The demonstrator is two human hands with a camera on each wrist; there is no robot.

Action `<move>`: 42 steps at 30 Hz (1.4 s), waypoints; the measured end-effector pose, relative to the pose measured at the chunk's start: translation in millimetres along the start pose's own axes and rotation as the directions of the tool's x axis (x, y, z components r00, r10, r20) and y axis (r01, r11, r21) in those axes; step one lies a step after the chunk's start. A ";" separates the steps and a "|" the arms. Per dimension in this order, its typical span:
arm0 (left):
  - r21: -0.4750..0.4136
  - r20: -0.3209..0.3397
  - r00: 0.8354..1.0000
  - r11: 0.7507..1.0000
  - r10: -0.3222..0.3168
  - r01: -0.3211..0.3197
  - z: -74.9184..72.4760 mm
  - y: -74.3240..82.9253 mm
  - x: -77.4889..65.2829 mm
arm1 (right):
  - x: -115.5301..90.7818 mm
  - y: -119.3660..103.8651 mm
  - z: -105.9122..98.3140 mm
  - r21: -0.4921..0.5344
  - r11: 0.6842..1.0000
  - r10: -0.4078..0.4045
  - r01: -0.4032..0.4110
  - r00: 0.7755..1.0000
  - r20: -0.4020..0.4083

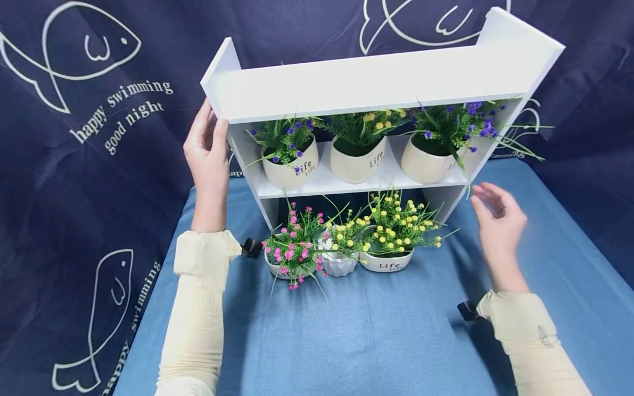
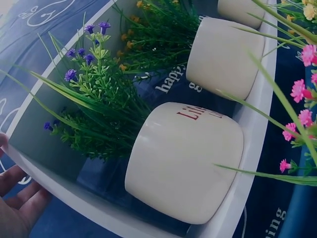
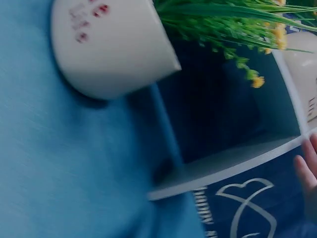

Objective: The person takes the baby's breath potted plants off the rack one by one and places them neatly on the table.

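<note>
A white two-tier shelf (image 1: 376, 74) stands behind a row of potted flowers. My left hand (image 1: 210, 157) rests against its left side panel near the top, thumb by the front edge and fingers along the outer face. In the left wrist view, those fingers (image 2: 29, 198) touch the panel's outer side. My right hand (image 1: 502, 225) holds nothing, fingers loosely bent beside the right panel. On the middle board sit a purple-flowered pot (image 1: 292, 168), a yellow-flowered pot (image 1: 359, 165) and another purple-flowered pot (image 1: 428, 162). The shelf's top board is bare.
Low at the front on the blue cloth (image 1: 346, 335) stand a pink-flowered pot (image 1: 292, 269), a small white fluted pot (image 1: 339, 264) and an oval yellow-flowered pot (image 1: 386, 261). Long leaves stick out past the right panel. Dark patterned fabric (image 1: 99, 192) hangs behind and at left.
</note>
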State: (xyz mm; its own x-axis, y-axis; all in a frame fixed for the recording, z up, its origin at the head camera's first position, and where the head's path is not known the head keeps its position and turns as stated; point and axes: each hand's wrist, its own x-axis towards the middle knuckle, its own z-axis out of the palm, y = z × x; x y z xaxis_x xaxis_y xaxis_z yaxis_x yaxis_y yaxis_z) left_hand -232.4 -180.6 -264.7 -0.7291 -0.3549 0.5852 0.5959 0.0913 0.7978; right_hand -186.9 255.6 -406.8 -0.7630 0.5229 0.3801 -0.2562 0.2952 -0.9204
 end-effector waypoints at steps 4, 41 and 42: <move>-0.012 0.004 1.000 1.000 -0.023 0.023 -1.7 -2.3 -2.4 | 17.8 -15.6 1.3 -0.058 0.998 -0.035 0.032 0.998 -0.048; 0.221 -0.142 0.990 0.975 0.010 0.021 -12.7 -5.3 -62.9 | 63.5 -47.9 26.6 -0.020 0.998 -0.052 0.051 0.997 -0.048; 0.227 -0.139 0.990 0.974 0.006 0.025 -13.0 -5.4 -64.0 | 63.5 -48.2 26.8 -0.017 0.999 -0.049 0.048 0.998 -0.047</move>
State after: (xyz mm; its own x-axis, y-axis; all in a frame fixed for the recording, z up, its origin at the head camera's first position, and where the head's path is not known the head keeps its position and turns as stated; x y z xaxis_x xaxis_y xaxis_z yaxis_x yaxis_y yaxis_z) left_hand -184.6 -170.4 -308.4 -0.6716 -0.4798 0.5646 0.4852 0.2911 0.8245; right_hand -238.9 253.2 -340.7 -0.7206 0.5450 0.4285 -0.2828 0.3333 -0.8994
